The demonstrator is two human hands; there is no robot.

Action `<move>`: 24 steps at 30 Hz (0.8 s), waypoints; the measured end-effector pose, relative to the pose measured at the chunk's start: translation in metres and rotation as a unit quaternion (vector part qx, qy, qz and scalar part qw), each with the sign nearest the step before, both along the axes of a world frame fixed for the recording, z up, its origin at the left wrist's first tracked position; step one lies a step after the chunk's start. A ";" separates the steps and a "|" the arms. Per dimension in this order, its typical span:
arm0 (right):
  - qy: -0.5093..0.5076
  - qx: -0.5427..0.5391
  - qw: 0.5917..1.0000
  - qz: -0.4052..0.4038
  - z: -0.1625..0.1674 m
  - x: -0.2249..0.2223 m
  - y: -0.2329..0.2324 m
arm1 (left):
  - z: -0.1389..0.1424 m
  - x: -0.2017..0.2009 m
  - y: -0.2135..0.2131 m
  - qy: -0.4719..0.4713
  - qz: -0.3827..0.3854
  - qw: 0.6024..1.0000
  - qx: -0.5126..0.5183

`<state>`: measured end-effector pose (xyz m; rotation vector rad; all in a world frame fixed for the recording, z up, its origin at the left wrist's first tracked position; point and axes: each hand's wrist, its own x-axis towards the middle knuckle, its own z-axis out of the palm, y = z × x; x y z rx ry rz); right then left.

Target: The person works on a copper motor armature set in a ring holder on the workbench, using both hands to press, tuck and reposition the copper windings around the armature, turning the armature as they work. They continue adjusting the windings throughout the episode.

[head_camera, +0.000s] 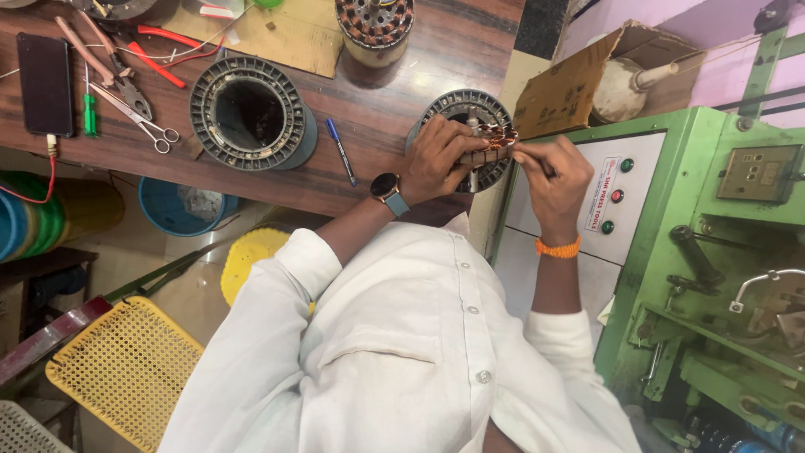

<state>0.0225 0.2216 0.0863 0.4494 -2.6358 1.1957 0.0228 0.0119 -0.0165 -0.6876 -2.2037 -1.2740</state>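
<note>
A round grey stator core [470, 126] with copper windings [495, 138] stood at the edge of the wooden bench [377, 159], and both hands met over its right side. The left hand [436, 159], a watch at its wrist, was cupped around the windings, gripping them, while the right hand [549, 172], wearing an orange band, pinched the copper with its fingertips. Farther left on the bench stood an empty stator ring [251, 113], with a blue pen [340, 151] between the two and scissors [138, 122] beyond; a green machine [713, 252] stood just right of the hands.
</note>
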 end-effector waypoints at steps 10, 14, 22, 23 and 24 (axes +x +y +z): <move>0.019 0.047 0.991 0.120 0.010 -0.042 -0.028 | 0.027 0.003 -0.005 -0.102 -0.021 0.992 0.064; 0.087 0.116 0.980 0.136 0.011 -0.055 -0.037 | 0.038 -0.004 -0.008 -0.316 -0.073 0.917 0.232; 0.045 0.044 0.996 0.062 0.018 -0.029 -0.050 | 0.042 -0.027 -0.021 -0.378 -0.203 0.854 0.295; 0.042 0.042 0.997 0.045 0.018 -0.018 -0.050 | 0.042 -0.029 -0.027 -0.356 -0.227 0.862 0.281; 0.039 0.040 0.998 0.029 0.019 -0.007 -0.049 | 0.043 -0.030 -0.032 -0.335 -0.251 0.868 0.267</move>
